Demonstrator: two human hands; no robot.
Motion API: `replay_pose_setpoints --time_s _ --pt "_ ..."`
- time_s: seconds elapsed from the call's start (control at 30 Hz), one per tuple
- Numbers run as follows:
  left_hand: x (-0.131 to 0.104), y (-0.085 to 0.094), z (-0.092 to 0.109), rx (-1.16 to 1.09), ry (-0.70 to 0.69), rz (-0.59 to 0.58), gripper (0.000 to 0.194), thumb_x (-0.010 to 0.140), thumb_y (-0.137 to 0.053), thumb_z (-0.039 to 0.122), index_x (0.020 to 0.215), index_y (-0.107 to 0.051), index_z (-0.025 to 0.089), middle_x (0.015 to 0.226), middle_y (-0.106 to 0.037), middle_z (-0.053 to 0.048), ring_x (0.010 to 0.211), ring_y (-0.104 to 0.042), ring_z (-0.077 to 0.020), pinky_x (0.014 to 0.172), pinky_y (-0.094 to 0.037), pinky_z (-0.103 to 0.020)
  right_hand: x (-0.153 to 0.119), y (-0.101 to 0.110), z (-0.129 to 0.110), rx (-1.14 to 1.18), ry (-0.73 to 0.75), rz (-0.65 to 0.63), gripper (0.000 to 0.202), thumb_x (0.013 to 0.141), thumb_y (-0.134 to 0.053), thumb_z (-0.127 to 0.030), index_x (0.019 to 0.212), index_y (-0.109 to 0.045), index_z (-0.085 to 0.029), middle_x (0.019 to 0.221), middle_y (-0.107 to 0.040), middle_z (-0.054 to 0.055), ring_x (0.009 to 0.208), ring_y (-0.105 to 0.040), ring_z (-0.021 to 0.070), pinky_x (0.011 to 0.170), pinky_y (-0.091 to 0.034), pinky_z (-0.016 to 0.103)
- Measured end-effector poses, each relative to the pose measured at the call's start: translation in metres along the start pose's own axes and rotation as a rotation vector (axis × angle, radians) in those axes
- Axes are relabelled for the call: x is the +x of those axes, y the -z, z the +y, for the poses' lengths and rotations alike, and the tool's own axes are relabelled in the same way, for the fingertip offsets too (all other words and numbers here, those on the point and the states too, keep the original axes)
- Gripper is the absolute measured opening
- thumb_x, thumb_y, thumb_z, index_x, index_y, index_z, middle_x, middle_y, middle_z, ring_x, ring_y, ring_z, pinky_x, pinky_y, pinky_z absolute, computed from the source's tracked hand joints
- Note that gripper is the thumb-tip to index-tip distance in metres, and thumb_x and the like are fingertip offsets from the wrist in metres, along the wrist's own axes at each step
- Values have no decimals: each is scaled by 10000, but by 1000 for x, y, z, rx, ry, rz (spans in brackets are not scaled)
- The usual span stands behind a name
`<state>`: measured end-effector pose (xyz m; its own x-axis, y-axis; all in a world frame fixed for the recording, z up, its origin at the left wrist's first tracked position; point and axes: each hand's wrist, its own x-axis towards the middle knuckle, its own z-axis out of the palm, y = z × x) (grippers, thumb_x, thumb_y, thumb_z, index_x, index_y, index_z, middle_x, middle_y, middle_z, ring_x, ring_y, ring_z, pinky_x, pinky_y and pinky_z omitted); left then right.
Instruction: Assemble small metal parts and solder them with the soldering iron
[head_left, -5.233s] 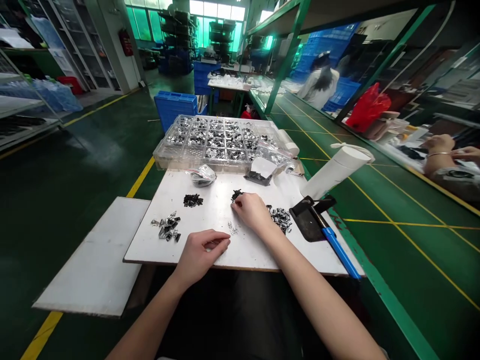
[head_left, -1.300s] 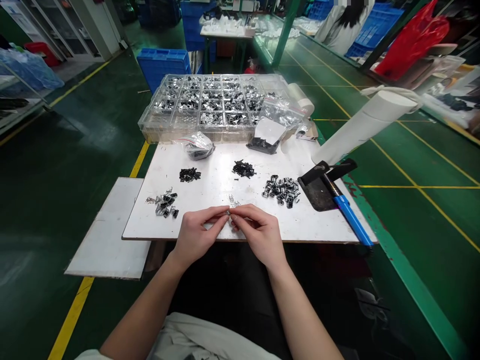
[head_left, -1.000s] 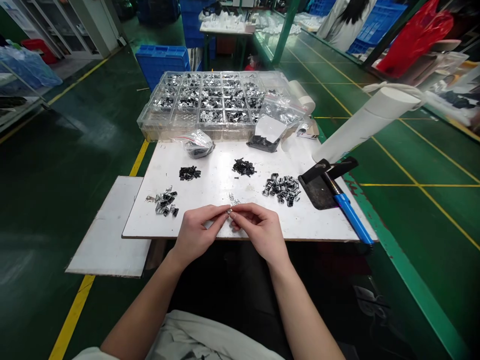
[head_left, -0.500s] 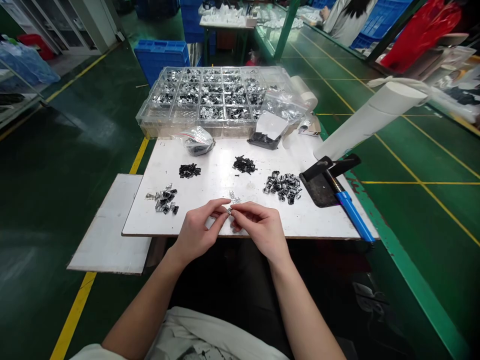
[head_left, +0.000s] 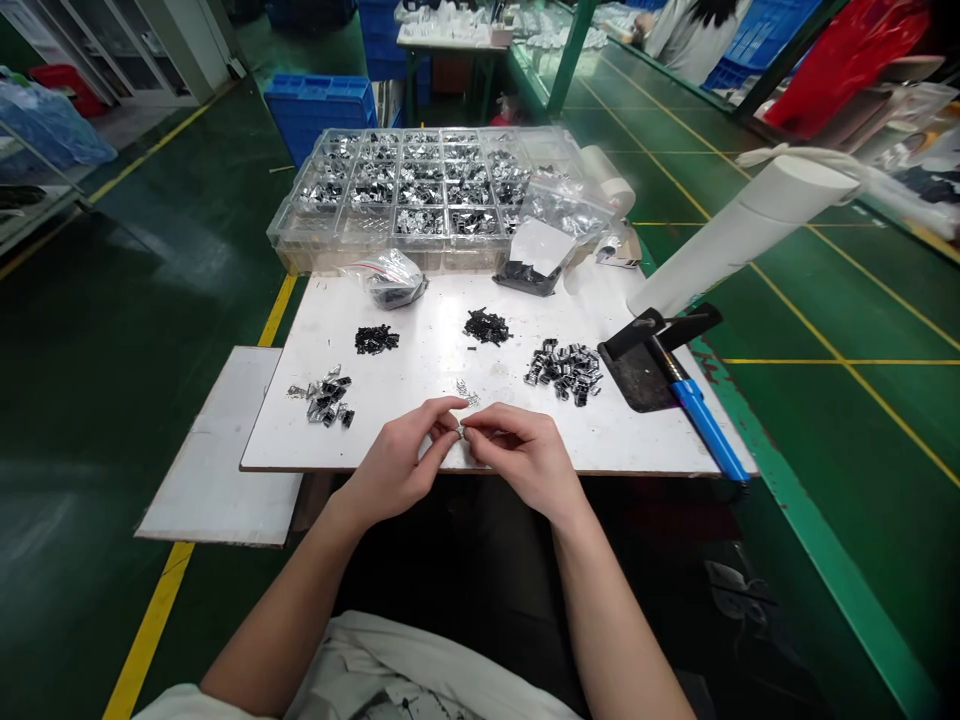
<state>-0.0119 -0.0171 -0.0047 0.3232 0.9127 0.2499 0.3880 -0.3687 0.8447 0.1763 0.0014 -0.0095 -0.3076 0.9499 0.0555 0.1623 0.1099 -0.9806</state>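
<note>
Fingertips of my left hand (head_left: pixel 401 455) and my right hand (head_left: pixel 521 455) meet over the table's front edge, pinching a small shiny metal part (head_left: pixel 461 430) between them. The fingers mostly cover it, so its shape cannot be made out. Just beyond lies a little heap of tiny silvery pieces (head_left: pixel 466 392). Shiny dark metal clips (head_left: pixel 328 398) are piled to the left, and a larger pile of similar clips (head_left: pixel 564 371) lies to the right. Farther back sit two heaps of small black parts, one on the left (head_left: pixel 376 340) and one in the middle (head_left: pixel 487 326).
A clear compartment box (head_left: pixel 424 190) of metal parts stands behind the white table (head_left: pixel 420 375). Before it lie two plastic bags, one left (head_left: pixel 394 280) and one right (head_left: pixel 536 260). On the right are a blue-handled tool (head_left: pixel 709 425), its black stand (head_left: pixel 637 370) and a white tube (head_left: pixel 742 235).
Both hands stay together at nearly the same place, with the fingers shifted slightly around the small metal part. The whole view has moved a little; the piles look the same.
</note>
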Motion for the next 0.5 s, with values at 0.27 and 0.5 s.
replay_pose_setpoints --time_s 0.27,0.5 --pt "2 5 3 -130 92 -65 269 957 -555 165 1219 -599 207 926 -734 -35 849 -702 -160 803 -551 -260 -4 -4 1 -94 57 31 49 780 -644 -164 791 -683 -191 674 -637 -11 576 -569 107 531 -468 227" --pt "6 6 5 -175 136 -60 191 926 -626 212 1101 -701 193 959 -777 -57 876 -742 -195 800 -583 -276 -7 -5 0 -3 7 89 40 733 -692 -207 765 -670 -196 629 -653 -11 517 -575 108 484 -480 224"
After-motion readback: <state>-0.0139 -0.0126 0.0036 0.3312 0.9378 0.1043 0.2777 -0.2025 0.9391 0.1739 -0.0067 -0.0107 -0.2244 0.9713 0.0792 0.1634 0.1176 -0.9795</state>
